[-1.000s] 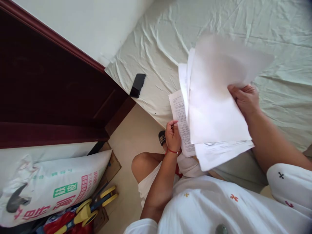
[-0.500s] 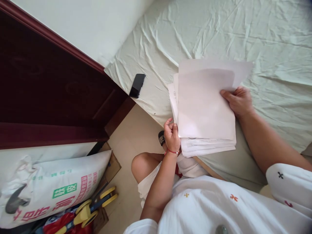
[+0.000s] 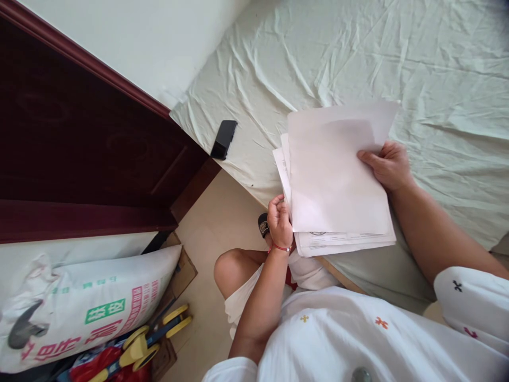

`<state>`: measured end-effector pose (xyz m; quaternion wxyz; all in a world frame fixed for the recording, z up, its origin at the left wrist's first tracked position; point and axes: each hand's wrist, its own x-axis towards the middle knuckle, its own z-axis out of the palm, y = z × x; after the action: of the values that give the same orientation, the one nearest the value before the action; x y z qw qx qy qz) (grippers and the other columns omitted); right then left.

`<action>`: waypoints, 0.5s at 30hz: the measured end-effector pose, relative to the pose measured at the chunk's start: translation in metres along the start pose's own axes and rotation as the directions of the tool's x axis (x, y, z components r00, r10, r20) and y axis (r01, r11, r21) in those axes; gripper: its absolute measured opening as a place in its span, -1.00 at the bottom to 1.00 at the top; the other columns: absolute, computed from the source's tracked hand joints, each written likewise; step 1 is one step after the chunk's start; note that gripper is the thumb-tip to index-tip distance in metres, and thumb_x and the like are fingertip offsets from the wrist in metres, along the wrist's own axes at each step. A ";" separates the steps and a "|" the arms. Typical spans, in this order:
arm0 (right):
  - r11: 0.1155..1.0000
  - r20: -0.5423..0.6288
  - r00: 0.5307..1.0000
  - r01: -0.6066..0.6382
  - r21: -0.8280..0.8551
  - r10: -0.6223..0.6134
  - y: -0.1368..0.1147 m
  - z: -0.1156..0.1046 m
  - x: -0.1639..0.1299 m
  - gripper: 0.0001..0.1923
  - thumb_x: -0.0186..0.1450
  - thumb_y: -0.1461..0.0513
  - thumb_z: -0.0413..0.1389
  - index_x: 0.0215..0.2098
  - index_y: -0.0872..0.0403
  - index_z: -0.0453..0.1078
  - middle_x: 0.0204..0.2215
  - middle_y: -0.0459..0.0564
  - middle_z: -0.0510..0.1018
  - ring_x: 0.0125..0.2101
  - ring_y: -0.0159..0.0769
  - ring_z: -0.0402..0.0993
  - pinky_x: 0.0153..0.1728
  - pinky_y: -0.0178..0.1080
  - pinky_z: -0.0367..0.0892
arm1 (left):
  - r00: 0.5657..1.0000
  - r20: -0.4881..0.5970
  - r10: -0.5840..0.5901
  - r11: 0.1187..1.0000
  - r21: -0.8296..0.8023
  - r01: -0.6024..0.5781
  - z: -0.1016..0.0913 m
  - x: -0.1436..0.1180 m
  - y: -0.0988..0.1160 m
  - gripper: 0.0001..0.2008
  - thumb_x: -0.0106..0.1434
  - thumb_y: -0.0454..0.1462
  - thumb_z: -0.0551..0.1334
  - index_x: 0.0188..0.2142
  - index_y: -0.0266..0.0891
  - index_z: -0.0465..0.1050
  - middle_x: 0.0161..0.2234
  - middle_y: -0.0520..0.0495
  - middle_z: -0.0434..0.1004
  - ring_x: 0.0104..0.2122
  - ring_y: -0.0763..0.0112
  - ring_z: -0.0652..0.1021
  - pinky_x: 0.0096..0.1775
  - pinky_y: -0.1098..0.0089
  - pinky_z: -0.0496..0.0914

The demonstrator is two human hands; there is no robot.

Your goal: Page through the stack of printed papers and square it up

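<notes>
Both your hands gripped the stack of papers [image 3: 334,180] over the bed [image 3: 437,79] edge: left hand [image 3: 279,223] pinching its lower corner, right hand [image 3: 387,167] clasping the right side. Their print was too small to read.

The bed [image 3: 358,58] lies open beyond and to the right of the stack of papers [image 3: 338,180], nothing but wrinkled sheet there, so a hand could pass freely. To the left a black phone [image 3: 224,139] lies near the bed's corner, well apart from the papers. Past it the dark wooden headboard [image 3: 79,148] and the wall [image 3: 139,37] close that side. Below the bed edge, a printed sack [image 3: 87,302] and a yellow tool [image 3: 151,339] crowd the floor [image 3: 214,223], leaving a bare strip beside the knee [image 3: 230,268]
</notes>
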<state>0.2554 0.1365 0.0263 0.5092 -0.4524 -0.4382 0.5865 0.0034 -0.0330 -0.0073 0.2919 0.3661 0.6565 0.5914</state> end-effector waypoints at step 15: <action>0.994 -0.030 0.994 0.101 -0.048 -0.102 0.011 -0.001 0.003 -0.82 0.08 0.17 0.42 -0.35 0.02 0.62 -0.41 -0.13 0.64 -0.46 -0.36 0.43 -0.44 -0.31 0.37 | 0.998 0.054 -0.012 1.000 0.002 0.012 0.003 0.000 0.003 -0.55 0.39 0.09 0.31 0.05 -0.11 0.29 -0.43 0.13 0.43 -0.48 0.49 0.44 -0.35 0.46 0.34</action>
<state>0.2541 0.1381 0.0151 0.5347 -0.4509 -0.4658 0.5420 0.0063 -0.0315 -0.0050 0.3125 0.3782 0.6511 0.5791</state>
